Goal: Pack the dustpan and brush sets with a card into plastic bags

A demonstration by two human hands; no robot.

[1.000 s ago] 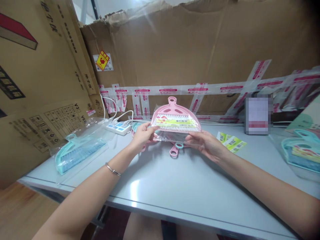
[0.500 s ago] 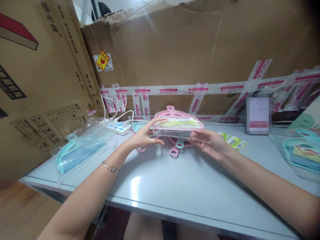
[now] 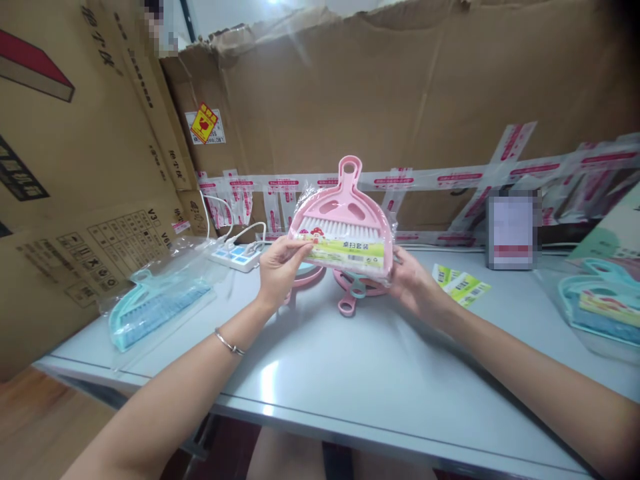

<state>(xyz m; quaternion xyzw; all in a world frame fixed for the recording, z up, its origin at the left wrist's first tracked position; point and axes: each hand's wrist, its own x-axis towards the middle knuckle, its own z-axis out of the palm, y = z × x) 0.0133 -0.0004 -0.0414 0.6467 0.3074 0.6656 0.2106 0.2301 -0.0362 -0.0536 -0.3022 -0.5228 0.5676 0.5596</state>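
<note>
A pink dustpan and brush set [image 3: 349,212] in a clear plastic bag is held up above the table, its handle pointing up. White bristles and a yellow-green label card [image 3: 345,253] show through the film. My left hand [image 3: 283,268] pinches the lower left edge, thumb over the label. At the lower right corner my right hand [image 3: 413,280] grips the bag, its fingertips partly hidden behind it. Beneath and behind the held set lie more pink and mint dustpan pieces, among them a pink handle [image 3: 347,306], partly covered.
On the left lies a bagged mint dustpan set [image 3: 155,307], beside a white power strip [image 3: 237,257]. Loose label cards [image 3: 461,285] and a dark-framed device [image 3: 513,230] are right of centre. Another bagged mint set [image 3: 603,300] sits far right. Large cardboard boxes [image 3: 350,100] wall the back.
The pink set has been tilted upright, so its front and label now face me. My left hand, open around the bag before, has closed on its lower edge.
</note>
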